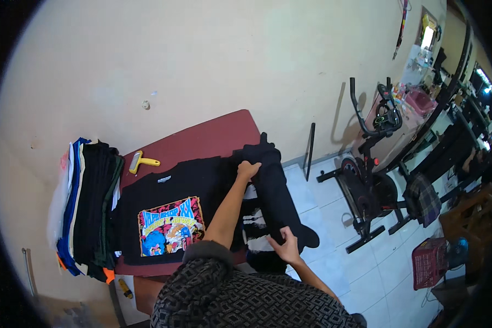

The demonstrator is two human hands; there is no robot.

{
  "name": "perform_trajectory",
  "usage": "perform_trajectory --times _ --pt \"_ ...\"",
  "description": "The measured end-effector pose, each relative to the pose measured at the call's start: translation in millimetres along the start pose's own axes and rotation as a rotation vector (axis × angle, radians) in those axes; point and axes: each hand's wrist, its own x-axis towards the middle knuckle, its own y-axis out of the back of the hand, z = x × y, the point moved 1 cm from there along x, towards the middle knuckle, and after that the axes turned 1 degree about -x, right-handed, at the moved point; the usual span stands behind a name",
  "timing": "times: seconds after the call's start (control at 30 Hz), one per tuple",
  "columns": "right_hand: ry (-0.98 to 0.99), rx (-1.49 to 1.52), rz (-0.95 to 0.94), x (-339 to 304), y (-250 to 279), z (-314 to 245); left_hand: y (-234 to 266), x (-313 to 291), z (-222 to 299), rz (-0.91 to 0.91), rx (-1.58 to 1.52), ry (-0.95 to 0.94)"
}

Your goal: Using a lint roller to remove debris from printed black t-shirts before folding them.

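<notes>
A maroon flat surface (202, 134) stands against a plain cream wall (202, 71); on it lies a black cotton T-shirt with a colourful square print (169, 191), a yellow-handled tool (144, 162) just beyond. At the right end, a long dark bundled garment (276, 191) lies under the left hand (249, 171) (whether that grip is closed, I cannot tell); the right hand's (288, 250) grip is open, thumb and fingers spread, near its lower end. A black exercise bike (374, 191) stands on pale tiled floor (361, 273).
</notes>
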Motion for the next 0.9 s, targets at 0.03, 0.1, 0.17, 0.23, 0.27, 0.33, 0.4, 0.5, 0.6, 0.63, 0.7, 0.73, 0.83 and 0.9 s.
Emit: perform_trajectory --times 0.03,0.1,0.17,0.23,0.27,0.33,0.4,0.5,0.6,0.63,0.7,0.73,0.83,0.9 --pt "-0.042 -0.037 -0.046 -1.5 9.1 -3.4 -6.4 9.7 6.4 0.03 -0.038 0.019" --pt "-0.077 -0.096 -0.072 -6.7 28.4 -3.3 -22.3 34.6 19.1 0.026 -0.221 -0.092" --pt "0.051 -0.023 -0.004 -5.6 42.4 -22.1 -28.6 70.8 32.0 -0.035 -0.572 -0.174" --pt "-0.327 -0.069 0.046 -5.1 84.4 -32.5 -50.3 33.3 105.5 0.043 -0.277 -0.301" --pt "-0.213 -0.285 0.111 -7.6 107.1 -20.6 -55.8 12.5 137.5 0.084 -0.298 -0.387" --pt "-0.143 -0.328 0.311 -2.9 144.7 -31.2 -39.9 -25.3 178.5 -0.069 -0.657 -0.505" --pt "-0.064 -0.427 0.406 11.5 178.2 -63.6 -14.9 -39.3 210.3 -0.058 -0.865 -0.53" --pt "-0.036 -0.542 0.501 18.4 224.3 -106.3 45.9 -102.9 264.1 -0.256 -1.225 -0.474" --pt "0.135 -0.679 0.562 37.9 262.2 -125.3 124.0 -135.5 281.7 -0.15 -1.28 -0.742" --pt "0.211 -0.741 0.59 45.9 273.1 -133.6 145.0 -142.6 283.8 -0.045 -1.26 -0.745" --pt "0.441 -0.857 0.593 66.1 284.4 -162.9 201.5 -135.0 277.0 -0.018 -1.394 -0.803" --pt "0.52 -0.897 0.576 79.9 287.1 -175.1 250.2 -116.0 260.1 -0.044 -1.319 -0.849" --pt "0.642 -0.865 0.666 110.9 296.0 -208.5 318.3 -127.4 215.5 0.123 -1.397 -0.859" --pt "0.64 -0.78 0.65 132.4 295.3 -226.9 342.0 -160.1 180.8 0.276 -1.347 -0.877"
